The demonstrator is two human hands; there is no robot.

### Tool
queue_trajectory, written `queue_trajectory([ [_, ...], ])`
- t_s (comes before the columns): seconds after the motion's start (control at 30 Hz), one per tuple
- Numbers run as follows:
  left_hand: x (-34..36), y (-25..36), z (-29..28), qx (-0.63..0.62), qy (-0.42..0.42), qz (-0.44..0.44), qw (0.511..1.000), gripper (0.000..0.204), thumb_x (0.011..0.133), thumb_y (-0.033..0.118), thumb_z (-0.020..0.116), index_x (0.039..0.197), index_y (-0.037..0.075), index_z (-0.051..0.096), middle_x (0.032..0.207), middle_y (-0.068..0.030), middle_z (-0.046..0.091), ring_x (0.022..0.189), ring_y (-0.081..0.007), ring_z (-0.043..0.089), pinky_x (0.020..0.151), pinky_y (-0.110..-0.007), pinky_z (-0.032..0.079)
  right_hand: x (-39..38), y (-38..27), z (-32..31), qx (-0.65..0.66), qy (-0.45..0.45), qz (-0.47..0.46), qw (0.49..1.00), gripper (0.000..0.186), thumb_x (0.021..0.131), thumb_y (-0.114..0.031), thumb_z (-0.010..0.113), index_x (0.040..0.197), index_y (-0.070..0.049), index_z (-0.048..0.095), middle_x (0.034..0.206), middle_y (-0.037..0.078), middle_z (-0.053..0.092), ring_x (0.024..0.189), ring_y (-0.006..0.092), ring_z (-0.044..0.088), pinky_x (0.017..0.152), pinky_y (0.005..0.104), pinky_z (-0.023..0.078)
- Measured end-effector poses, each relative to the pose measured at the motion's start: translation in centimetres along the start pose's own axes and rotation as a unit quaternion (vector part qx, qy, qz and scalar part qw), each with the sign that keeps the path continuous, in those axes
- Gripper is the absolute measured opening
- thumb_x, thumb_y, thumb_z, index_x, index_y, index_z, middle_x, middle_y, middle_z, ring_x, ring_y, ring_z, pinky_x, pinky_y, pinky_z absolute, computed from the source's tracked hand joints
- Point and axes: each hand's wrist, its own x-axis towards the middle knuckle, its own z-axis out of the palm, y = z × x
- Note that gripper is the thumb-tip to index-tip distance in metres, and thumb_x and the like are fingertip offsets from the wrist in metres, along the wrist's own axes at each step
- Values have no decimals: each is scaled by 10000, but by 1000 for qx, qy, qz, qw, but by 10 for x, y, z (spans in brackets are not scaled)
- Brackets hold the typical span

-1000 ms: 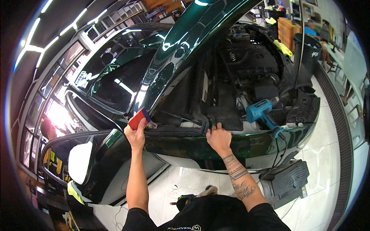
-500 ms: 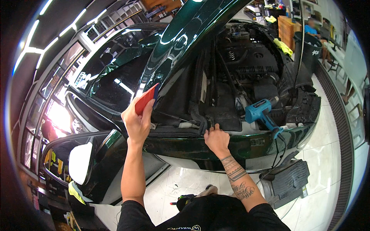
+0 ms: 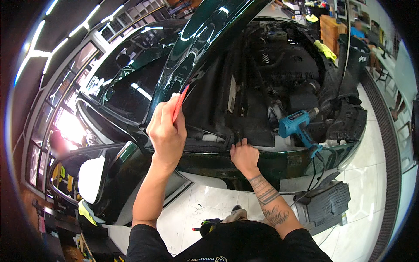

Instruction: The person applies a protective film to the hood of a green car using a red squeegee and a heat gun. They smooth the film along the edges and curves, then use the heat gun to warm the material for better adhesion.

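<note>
My left hand [image 3: 168, 131] is closed around a red squeegee [image 3: 180, 102] with a blue edge, raised at the raised dark-green hood [image 3: 200, 35], its tip against or very near the hood's side edge; I cannot tell which. My right hand [image 3: 245, 157] has its fingers curled over the engine-bay edge [image 3: 267, 148] on top of the dark-green fender. To its right a teal heat gun [image 3: 294, 126] lies on that edge, its cord hanging down. The black engine cover [image 3: 283, 63] sits beyond.
A side mirror [image 3: 89, 179] juts at left, a yellow cloth beneath. A yellow cloth [image 3: 325, 50] lies at the bay's far edge. A floor mat [image 3: 325, 203] lies below. A person [image 3: 59, 144] is at far left; another [image 3: 358, 35] sits beyond a bin [image 3: 358, 56].
My left hand has risen and moved forward with the squeegee, which now stands more edge-on along the hood. My right hand has shifted only slightly left.
</note>
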Motion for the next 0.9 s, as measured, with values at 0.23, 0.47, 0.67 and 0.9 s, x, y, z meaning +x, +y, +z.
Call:
queue_trajectory([
  [0.23, 6, -66, -40, -295, -95, -212, 927, 270, 910, 91, 665, 1102, -97, 637, 999, -134, 716, 903, -172, 678, 832, -309, 533, 2, 5, -4, 6, -5, -10, 1000, 287, 858, -274, 622, 740, -18, 678, 832, 139, 619, 624, 293, 670, 538, 406, 540],
  [0.47, -39, -79, -28, -281, -48, -219, 933, 255, 913, 74, 662, 1100, -98, 642, 1010, -144, 714, 928, -178, 675, 855, -314, 528, 1, 7, 3, 38, -4, -4, 999, 286, 853, -281, 615, 750, -20, 675, 837, 164, 625, 619, 316, 667, 544, 421, 536],
  [0.67, -32, -57, -5, -243, 33, -175, 953, 204, 900, 107, 700, 1006, -66, 671, 825, -56, 689, 740, -92, 607, 690, -246, 480, 0, 7, -1, 37, -2, 1, 999, 286, 856, -280, 610, 746, -23, 671, 837, 159, 626, 627, 316, 670, 549, 423, 537],
  [0.9, 15, -22, -10, -204, 12, -130, 970, 197, 903, 127, 694, 958, -60, 662, 769, -68, 682, 676, -101, 601, 640, -261, 478, 0, 8, 0, 44, -5, 1, 999, 288, 860, -283, 610, 747, -26, 675, 838, 154, 628, 632, 314, 673, 552, 424, 541],
])
